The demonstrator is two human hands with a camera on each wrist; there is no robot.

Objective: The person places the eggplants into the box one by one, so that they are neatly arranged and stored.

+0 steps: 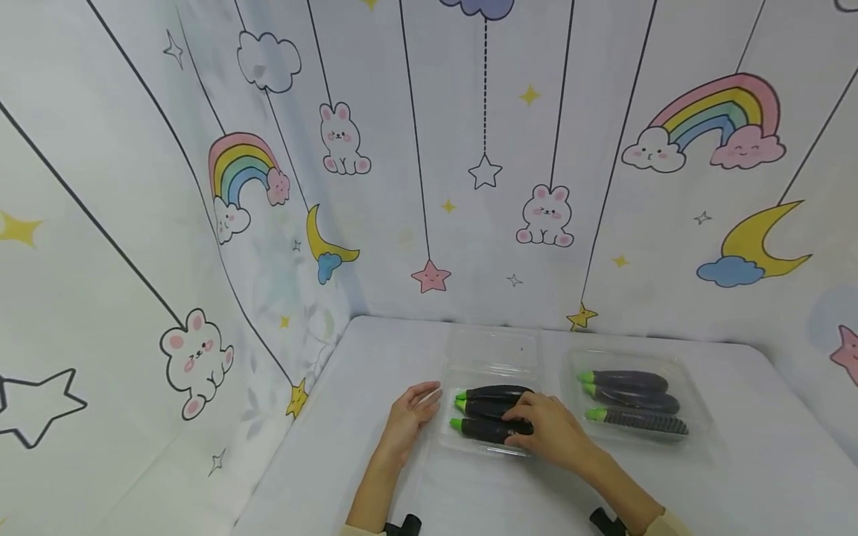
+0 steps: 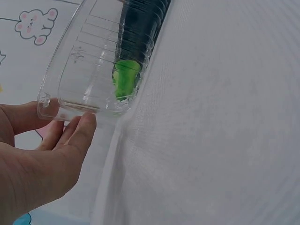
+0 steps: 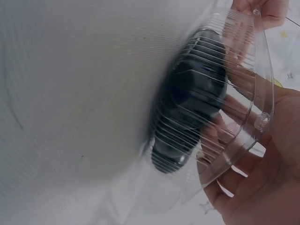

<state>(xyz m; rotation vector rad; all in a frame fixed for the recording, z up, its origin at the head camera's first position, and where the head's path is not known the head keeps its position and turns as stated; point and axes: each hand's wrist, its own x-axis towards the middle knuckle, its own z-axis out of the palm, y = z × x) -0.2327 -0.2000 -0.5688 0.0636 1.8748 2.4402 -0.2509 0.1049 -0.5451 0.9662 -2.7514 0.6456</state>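
Observation:
Three dark eggplants with green stem ends lie side by side in a hinged clear plastic container, its lid point(image 1: 492, 350) folded back. My right hand point(image 1: 553, 428) reaches over the container's right end. Its thumb and fingers hold the front eggplant point(image 1: 479, 429) near its rounded end; the fingertips are partly hidden. In the right wrist view these fingers show through the ribbed wall point(image 3: 248, 61), close against the dark eggplants point(image 3: 197, 93). At the opposite end, my left hand point(image 1: 405, 420) touches the container's rim point(image 2: 49, 93) with loosely extended fingers. A green stem end point(image 2: 126, 77) shows through the wall there.
To the right stands a second clear container point(image 1: 697, 394) with three more eggplants, the front one point(image 1: 637, 420) seen through ribbed plastic. A white cloth covers the table point(image 1: 375, 357). Cartoon-printed curtains point(image 1: 442, 223) rise behind the table and at its left.

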